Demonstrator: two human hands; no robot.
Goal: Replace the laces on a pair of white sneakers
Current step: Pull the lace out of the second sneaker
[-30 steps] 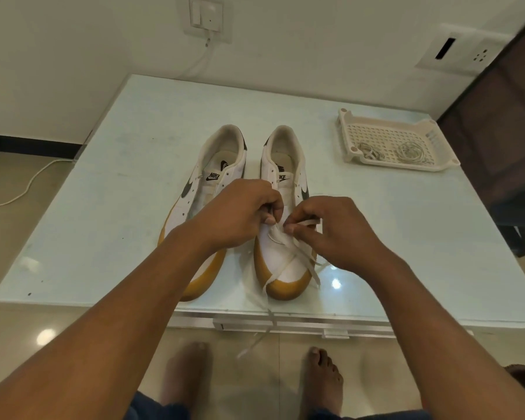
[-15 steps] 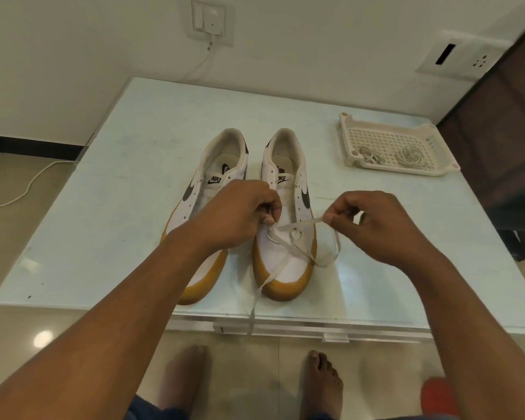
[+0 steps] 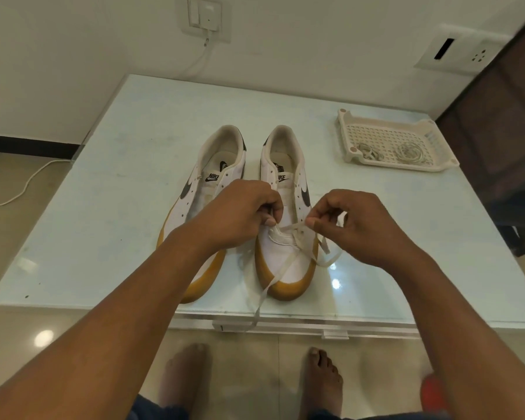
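Two white sneakers with tan soles stand side by side on the glass table, toes toward me: the left sneaker [image 3: 200, 189] and the right sneaker [image 3: 285, 256]. A flat cream lace [image 3: 288, 256] runs through the lowest eyelets of the right sneaker; one end trails over the toe and hangs off the table's front edge. My left hand [image 3: 240, 216] pinches the lace at the left side of the sneaker's throat. My right hand [image 3: 349, 222] pinches the other part of the lace just right of the shoe, a loop hanging below it.
A cream perforated plastic tray [image 3: 343, 122] with two coiled laces sits at the table's back right. A wall socket with a white cable [image 3: 205, 18] is behind the table [image 3: 103, 207]. My bare feet [image 3: 322, 383] are on the tiled floor below the table's front edge.
My right hand, which had pulled the lace out to the right, has moved back left toward the shoe. My left hand stays pinched at the eyelets.
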